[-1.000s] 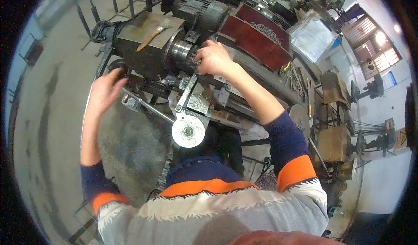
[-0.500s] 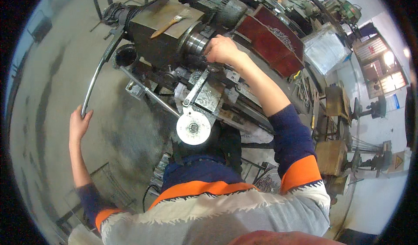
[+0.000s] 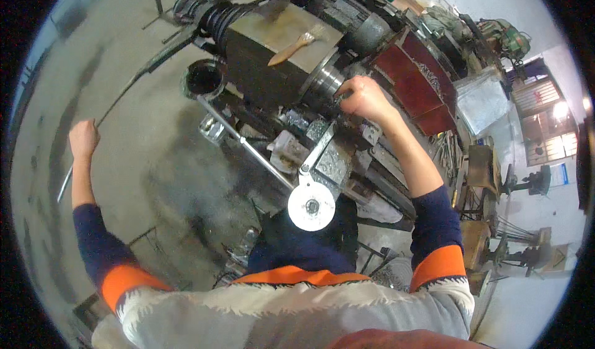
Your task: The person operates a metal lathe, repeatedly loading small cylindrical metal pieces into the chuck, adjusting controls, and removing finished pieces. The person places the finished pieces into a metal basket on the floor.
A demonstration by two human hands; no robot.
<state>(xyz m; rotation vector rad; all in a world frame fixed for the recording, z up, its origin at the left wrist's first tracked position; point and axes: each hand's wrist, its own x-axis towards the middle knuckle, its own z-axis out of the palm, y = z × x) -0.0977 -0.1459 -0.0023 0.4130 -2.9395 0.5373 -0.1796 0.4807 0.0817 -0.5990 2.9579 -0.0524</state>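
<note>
My left hand (image 3: 83,139) is closed around a long metal lever (image 3: 121,100) that slants out from the left end of a lathe. The lever's free end sticks out below my fist. My right hand (image 3: 365,99) is at the face of the lathe's round steel chuck (image 3: 325,81), fingers curled in against it. Whatever the fingertips hold there is hidden. A wooden-handled brush (image 3: 289,53) lies on top of the grey headstock (image 3: 265,30). Nearest my body is a pale round handwheel disc (image 3: 312,206) on the oily carriage.
Behind the chuck stands a dark red metal tray (image 3: 414,79) with metal shavings. Beside it lies a silvery sheet-covered box (image 3: 482,104). Several hand tools (image 3: 447,154) are to the right. A slanting metal bar (image 3: 248,143) crosses left of the carriage.
The lever has swung outward to the left with my left hand, which now grips higher up, leaving its end exposed. My right hand stays at the chuck. The whole view has shifted.
</note>
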